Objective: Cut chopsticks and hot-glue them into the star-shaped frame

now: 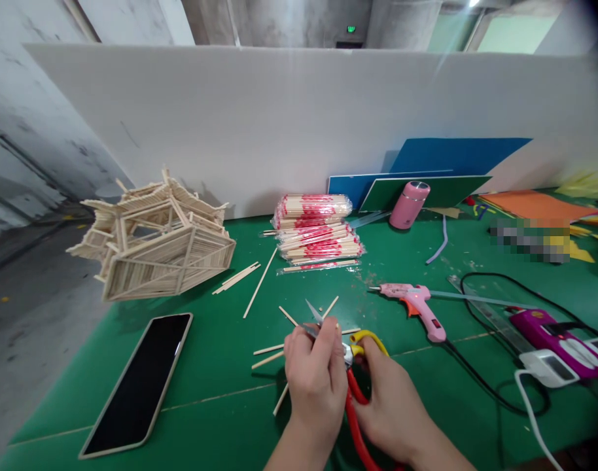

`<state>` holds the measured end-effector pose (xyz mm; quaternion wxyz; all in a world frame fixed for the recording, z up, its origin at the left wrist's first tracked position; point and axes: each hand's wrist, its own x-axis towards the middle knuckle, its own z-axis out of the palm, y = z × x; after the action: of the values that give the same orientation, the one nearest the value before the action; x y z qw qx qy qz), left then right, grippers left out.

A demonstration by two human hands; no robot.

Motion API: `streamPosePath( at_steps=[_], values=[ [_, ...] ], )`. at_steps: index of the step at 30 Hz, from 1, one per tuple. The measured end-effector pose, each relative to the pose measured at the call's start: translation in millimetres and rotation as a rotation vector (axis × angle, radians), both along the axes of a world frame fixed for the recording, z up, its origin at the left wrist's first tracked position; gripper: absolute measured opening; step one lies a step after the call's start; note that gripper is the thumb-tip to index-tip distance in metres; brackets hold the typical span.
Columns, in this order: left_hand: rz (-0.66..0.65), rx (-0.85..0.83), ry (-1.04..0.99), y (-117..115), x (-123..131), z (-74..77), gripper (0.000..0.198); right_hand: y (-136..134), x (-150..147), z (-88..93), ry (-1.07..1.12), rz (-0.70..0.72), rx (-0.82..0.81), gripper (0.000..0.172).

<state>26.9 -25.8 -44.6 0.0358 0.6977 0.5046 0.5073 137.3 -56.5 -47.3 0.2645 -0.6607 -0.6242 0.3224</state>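
My left hand (316, 379) is closed in a pinch on a thin wooden stick (336, 325), held upright at the open blades of the shears (315, 315). My right hand (390, 399) is wrapped round the red and yellow handles of those shears (356, 399). Several loose sticks (269, 356) lie on the green table (205, 392) just beyond and left of my hands.
A model building of sticks (156, 239) stands at the left. A dark phone (139, 383) lies near the front edge. Packs of chopsticks (316, 232) sit in the middle, a pink glue gun (414, 304) to the right, then a metal ruler (490, 314), cables, a power strip (549, 366) and a pink bottle (409, 204).
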Motion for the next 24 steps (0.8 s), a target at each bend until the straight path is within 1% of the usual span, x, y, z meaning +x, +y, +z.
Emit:
streamPosePath(
  at_steps=[3,5,8,10,12,13,17,18,20,22,24],
  values=[
    [-0.031,-0.053,-0.016,0,4,2.2,0.024,1,-2,-9.1,0.062,-0.004,-0.026,0.011],
    [-0.046,-0.066,-0.027,-1,5,6.4,0.022,3,0,-11.8,0.044,-0.013,-0.006,0.009],
    [-0.047,-0.057,-0.062,-3,0,16.1,0.021,8,13,-11.8,-0.069,-0.040,0.043,0.009],
    [-0.012,-0.033,-0.101,-5,-7,23.7,0.020,13,26,-11.7,-0.188,-0.074,0.072,0.014],
    [-0.021,-0.040,-0.047,-6,-16,31.8,0.019,18,40,-13.0,-0.298,-0.115,0.092,0.019],
    [-0.034,-0.040,0.020,-6,-21,35.8,0.017,19,47,-14.4,-0.330,-0.130,0.098,0.021],
    [-0.019,0.059,0.229,-3,-42,47.5,0.015,20,65,-23.8,-0.407,-0.184,0.123,0.034],
    [-0.008,0.099,0.279,-2,-46,47.8,0.015,18,68,-26.7,-0.425,-0.191,0.125,0.038],
    [0.001,0.103,0.409,1,-55,43.8,0.012,15,75,-31.6,-0.454,-0.189,0.123,0.042],
    [-0.013,0.038,0.517,4,-62,34.0,0.009,12,82,-33.3,-0.491,-0.172,0.131,0.040],
    [-0.038,-0.019,0.612,5,-67,20.8,0.011,9,86,-29.6,-0.550,-0.152,0.183,0.040]
  ],
)
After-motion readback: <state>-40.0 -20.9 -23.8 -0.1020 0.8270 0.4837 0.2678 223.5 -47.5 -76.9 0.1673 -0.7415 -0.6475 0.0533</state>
